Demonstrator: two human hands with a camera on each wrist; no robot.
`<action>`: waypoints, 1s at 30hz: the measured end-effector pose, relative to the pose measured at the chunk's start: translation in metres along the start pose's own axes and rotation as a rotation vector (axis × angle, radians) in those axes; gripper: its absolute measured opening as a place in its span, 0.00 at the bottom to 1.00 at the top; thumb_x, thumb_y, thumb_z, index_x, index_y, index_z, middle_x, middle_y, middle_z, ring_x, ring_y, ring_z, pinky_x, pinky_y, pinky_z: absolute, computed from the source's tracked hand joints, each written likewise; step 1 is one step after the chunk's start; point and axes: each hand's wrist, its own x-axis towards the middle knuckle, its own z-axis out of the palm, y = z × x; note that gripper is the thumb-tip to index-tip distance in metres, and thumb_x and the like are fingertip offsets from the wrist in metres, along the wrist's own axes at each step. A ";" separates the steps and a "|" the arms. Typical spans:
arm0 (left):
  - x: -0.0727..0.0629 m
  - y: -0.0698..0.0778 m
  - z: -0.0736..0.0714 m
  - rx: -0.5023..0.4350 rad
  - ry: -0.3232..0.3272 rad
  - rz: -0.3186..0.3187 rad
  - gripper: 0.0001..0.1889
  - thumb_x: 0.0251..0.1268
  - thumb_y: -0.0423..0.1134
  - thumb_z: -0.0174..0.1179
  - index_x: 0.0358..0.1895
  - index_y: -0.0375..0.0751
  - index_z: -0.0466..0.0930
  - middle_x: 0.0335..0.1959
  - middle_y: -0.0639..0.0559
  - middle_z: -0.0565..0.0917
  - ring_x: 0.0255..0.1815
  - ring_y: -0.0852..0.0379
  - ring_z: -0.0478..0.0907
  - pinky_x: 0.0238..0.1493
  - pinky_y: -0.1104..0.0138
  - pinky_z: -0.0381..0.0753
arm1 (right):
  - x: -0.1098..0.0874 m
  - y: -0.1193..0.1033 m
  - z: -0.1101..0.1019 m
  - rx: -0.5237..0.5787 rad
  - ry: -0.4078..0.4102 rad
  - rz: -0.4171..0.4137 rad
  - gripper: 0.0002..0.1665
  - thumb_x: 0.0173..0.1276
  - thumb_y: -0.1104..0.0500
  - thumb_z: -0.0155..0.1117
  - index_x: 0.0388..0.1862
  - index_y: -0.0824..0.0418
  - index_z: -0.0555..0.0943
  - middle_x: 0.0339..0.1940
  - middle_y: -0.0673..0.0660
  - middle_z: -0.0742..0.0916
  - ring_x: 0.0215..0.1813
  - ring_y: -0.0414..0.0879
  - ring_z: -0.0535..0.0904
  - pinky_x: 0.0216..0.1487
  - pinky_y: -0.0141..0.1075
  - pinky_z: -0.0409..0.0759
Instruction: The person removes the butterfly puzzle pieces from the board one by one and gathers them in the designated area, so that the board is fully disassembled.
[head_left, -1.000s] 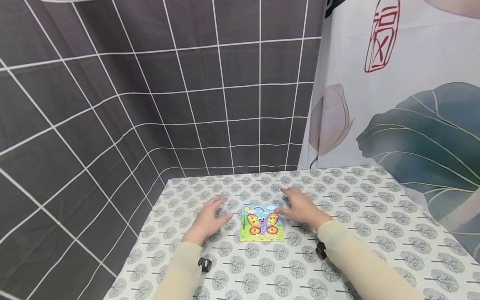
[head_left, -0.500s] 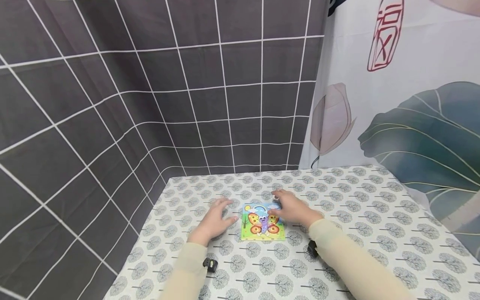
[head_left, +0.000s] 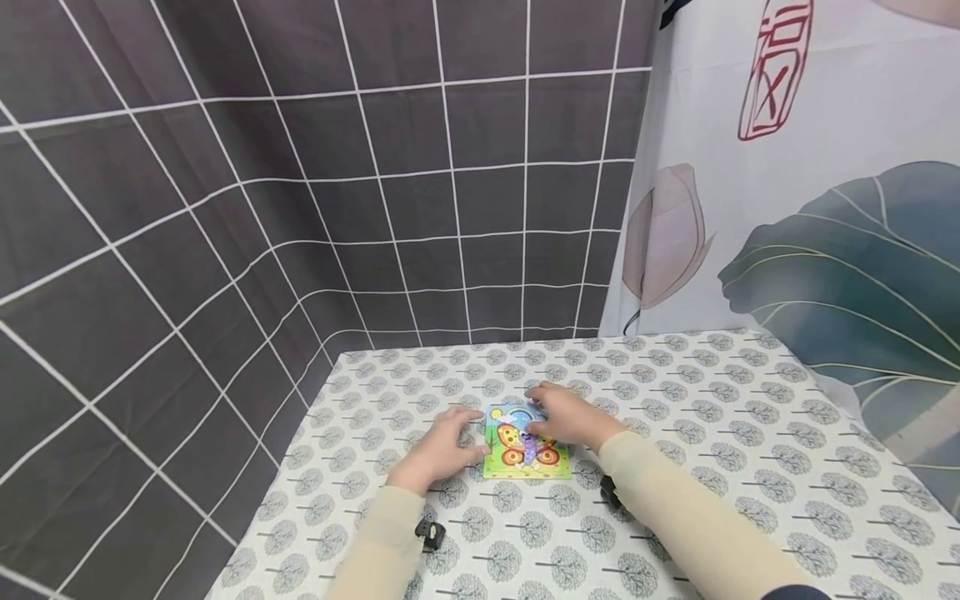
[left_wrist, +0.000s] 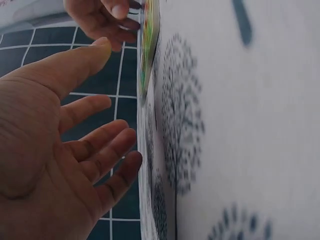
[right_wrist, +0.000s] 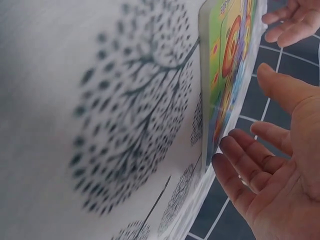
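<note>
A square butterfly puzzle board (head_left: 522, 461) lies flat on the table, showing a purple-bodied butterfly with red and yellow wings under a rainbow. My left hand (head_left: 444, 450) is at its left edge, thumb and fingers spread apart and holding nothing. Over the board's upper right part reaches my right hand (head_left: 568, 417), hiding that corner in the head view. In the right wrist view the fingers of the right hand (right_wrist: 270, 165) are loosely bent beside the board's edge (right_wrist: 212, 100). The left wrist view has the left palm (left_wrist: 55, 140) near the board's end (left_wrist: 149, 45).
The tablecloth (head_left: 480, 533) is white with grey trees. A dark gridded curtain (head_left: 375, 208) stands behind and to the left. At the right hangs a pale curtain (head_left: 697, 108) with large leaves. Black wrist cameras (head_left: 431, 534) are strapped to both sleeves.
Both hands have moved inward: the left one rightward to the board's left edge, the right one leftward over its upper right part. The board stays at about the same place.
</note>
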 end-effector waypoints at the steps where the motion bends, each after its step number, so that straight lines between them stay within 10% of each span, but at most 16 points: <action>1: 0.000 0.000 0.001 0.006 -0.003 0.003 0.39 0.65 0.50 0.73 0.77 0.43 0.70 0.76 0.40 0.69 0.72 0.38 0.71 0.72 0.40 0.70 | 0.001 -0.001 0.001 -0.001 -0.001 -0.003 0.42 0.66 0.46 0.78 0.72 0.64 0.76 0.71 0.65 0.80 0.72 0.62 0.74 0.76 0.57 0.69; 10: 0.001 0.006 0.012 0.053 -0.037 0.033 0.39 0.63 0.51 0.74 0.75 0.40 0.72 0.72 0.42 0.74 0.69 0.42 0.74 0.72 0.45 0.73 | 0.012 -0.008 0.006 -0.024 -0.018 -0.035 0.28 0.66 0.52 0.78 0.62 0.61 0.84 0.67 0.63 0.83 0.73 0.62 0.73 0.77 0.56 0.68; 18: 0.001 0.012 0.020 0.123 -0.063 0.068 0.35 0.64 0.49 0.74 0.71 0.39 0.77 0.70 0.46 0.75 0.73 0.43 0.69 0.76 0.48 0.68 | 0.020 -0.012 0.009 -0.064 -0.001 -0.086 0.18 0.67 0.56 0.77 0.54 0.58 0.89 0.45 0.52 0.83 0.45 0.45 0.79 0.58 0.45 0.82; 30: -0.001 0.015 0.022 0.189 -0.052 0.060 0.33 0.64 0.50 0.74 0.70 0.43 0.78 0.70 0.47 0.73 0.72 0.46 0.68 0.75 0.51 0.70 | 0.034 -0.023 0.011 0.008 -0.036 -0.015 0.16 0.65 0.54 0.79 0.50 0.58 0.89 0.41 0.50 0.84 0.41 0.42 0.79 0.51 0.40 0.84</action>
